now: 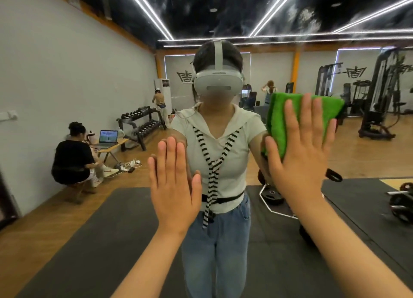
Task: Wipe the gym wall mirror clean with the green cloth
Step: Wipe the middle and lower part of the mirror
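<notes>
The wall mirror (93,208) fills the whole view straight ahead and reflects the gym and the person who wears the camera. A folded green cloth (279,119) lies flat against the glass at right of centre, about chest to head height. My right hand (301,154) presses the cloth onto the mirror with fingers straight and spread. My left hand (174,186) rests flat on the bare glass at centre left, fingers straight and together, holding nothing. Part of the cloth is hidden under my right palm.
In the reflection: black floor mats (89,242) underfoot, weight plates (402,204) at right, a dumbbell rack (143,128) and a squatting person with a laptop (73,161) at left, cable machines (380,96) at far right, two more people at the back.
</notes>
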### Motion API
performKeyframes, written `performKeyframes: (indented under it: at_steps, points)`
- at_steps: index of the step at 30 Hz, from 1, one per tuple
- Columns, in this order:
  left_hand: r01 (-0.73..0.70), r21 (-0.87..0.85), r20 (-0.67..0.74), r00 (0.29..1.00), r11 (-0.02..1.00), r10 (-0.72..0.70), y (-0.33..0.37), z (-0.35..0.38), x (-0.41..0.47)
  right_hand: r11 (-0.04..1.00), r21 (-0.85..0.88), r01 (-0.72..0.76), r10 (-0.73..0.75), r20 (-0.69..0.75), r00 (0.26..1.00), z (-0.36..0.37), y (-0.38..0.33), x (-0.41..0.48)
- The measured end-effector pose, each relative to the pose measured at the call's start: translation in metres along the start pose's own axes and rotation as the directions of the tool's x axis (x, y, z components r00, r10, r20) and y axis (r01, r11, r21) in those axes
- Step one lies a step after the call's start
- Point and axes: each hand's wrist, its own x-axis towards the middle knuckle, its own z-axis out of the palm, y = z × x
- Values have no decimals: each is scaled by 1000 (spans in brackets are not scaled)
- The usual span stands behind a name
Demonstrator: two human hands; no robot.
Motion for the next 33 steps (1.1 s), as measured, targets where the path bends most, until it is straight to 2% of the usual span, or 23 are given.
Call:
performKeyframes:
  at_steps: [2, 4, 7, 9, 11, 13, 15, 16, 17, 20, 23, 25, 27, 30, 33]
  points:
    - [5, -5, 2, 1000, 1000, -5, 0, 0, 0, 1000, 4, -4, 4, 13, 1000, 8, -24, -14]
    - [4, -8, 5, 1000, 1000, -4, 1, -1, 1, 990, 42, 138, -141, 67, 988, 19, -53, -42]
    - [-3, -16, 5, 1000, 1000, 4, 1, -3, 2, 925, 76, 372, -379, 126, 917, 26, -69, -85]
    - [-8, -22, -3, 1000, 1000, 8, 1, -3, 1, 912, 72, 404, -410, 123, 904, 24, -56, -85]
    - [-3, -19, -15, 1000, 1000, 3, 1, -3, 1, 945, 31, 325, -327, 108, 939, 18, -40, -70]
    - [-3, -13, -25, 1000, 1000, 3, 1, -2, 1, 988, 40, 146, -149, 68, 987, 13, -28, -54]
    - [-2, -9, -22, 1000, 1000, 2, 1, -1, 2, 998, 70, 5, -7, 29, 1000, 14, -37, -54]
    - [-3, -11, -18, 1000, 1000, 3, 2, -2, 2, 997, 73, -17, 15, 28, 999, 16, -47, -61]
    - [-6, -15, -15, 1000, 1000, 6, 1, -2, 1, 997, 75, 3, -6, 43, 999, 21, -58, -74]
    - [-8, -33, -16, 1000, 999, 7, 0, -3, 1, 979, 89, 181, -192, 126, 973, 32, -81, -123]
    - [-12, -46, -16, 1000, 999, 12, 0, -3, 1, 948, 73, 311, -318, 142, 937, 27, -54, -131]
    - [-16, -46, -11, 1000, 999, 15, 0, -2, 0, 966, 46, 254, -257, 116, 959, 20, -29, -116]
    - [-11, -44, -9, 1000, 999, 10, -1, -1, 0, 996, 54, 73, -77, 70, 995, 14, -15, -98]
    - [-13, -38, -12, 1000, 999, 12, 0, -2, 0, 981, 131, -146, 142, 40, 989, 14, -39, -89]
    - [-22, -48, -15, 1000, 999, 21, -1, -2, 0, 983, 152, -103, 93, 68, 993, 23, -72, -104]
